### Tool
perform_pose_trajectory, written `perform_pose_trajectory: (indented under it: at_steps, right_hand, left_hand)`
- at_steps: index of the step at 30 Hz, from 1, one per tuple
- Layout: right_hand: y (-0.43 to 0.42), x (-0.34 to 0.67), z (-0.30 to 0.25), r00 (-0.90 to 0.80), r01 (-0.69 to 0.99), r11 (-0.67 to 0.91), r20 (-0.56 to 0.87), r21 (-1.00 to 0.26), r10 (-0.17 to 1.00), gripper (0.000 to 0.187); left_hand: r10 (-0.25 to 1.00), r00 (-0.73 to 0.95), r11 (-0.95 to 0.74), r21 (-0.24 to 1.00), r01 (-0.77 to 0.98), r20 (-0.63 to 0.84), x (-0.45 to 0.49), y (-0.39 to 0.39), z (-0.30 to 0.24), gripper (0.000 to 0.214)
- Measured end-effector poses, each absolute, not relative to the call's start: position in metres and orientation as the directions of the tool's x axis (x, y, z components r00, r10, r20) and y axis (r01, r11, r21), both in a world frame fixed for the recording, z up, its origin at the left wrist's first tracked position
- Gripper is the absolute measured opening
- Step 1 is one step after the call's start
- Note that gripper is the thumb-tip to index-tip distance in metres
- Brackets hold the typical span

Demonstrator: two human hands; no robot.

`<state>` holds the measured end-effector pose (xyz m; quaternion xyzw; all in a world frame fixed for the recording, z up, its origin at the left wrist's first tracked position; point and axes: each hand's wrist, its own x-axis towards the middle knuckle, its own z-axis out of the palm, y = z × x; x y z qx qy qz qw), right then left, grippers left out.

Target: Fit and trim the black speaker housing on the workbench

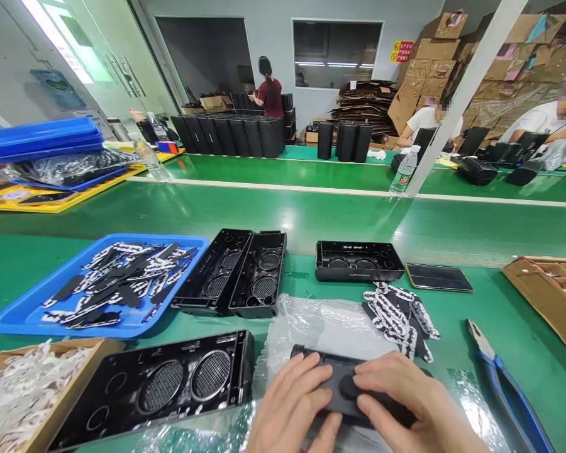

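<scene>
Now: black case (338,366) lies directly beneath left hand (295,402) and right hand (405,396), both touching, neither nearer. Long axis roughly left to right, right end angled slightly toward the person. Left holds its left part, fingers across top, thumb at near edge. Right's fingers curve narrowly about a small dark piece (348,387) mid-case; gripped or pressed, cannot tell. Plastic wrap (330,321) beneath, on green counter (446,305). Strips (400,314) just beyond; pliers (500,377) rightward.

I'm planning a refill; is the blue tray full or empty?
Partly full: patterned strips cover much of the blue tray, leaving bare edges.
</scene>
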<state>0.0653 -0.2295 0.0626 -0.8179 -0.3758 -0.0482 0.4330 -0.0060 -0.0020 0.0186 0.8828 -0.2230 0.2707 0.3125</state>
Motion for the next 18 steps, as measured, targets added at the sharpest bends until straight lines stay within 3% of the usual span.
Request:
perform_pose_trajectory:
  at_steps: [9,13,18]
  right_hand:
    - [-0.2277,0.0628,0.0615,0.713,0.664,-0.351,0.419,-0.660,0.562,0.024]
    - [-0.2311,0.0624,0.0604,0.719,0.643,-0.389,0.344,-0.660,0.604,0.026]
    - [-0.2329,0.0601,0.0604,0.730,0.624,-0.438,0.283,-0.646,0.622,0.031]
  left_hand:
    - [-0.230,0.724,-0.673,0.431,-0.601,0.650,-0.0009,0.0002,0.0180,0.024]
    - [-0.218,0.766,-0.681,0.468,-0.564,0.605,-0.0026,-0.0004,0.0201,0.024]
    - [-0.243,0.708,-0.683,0.401,-0.611,0.663,0.0010,0.0010,0.0164,0.025]
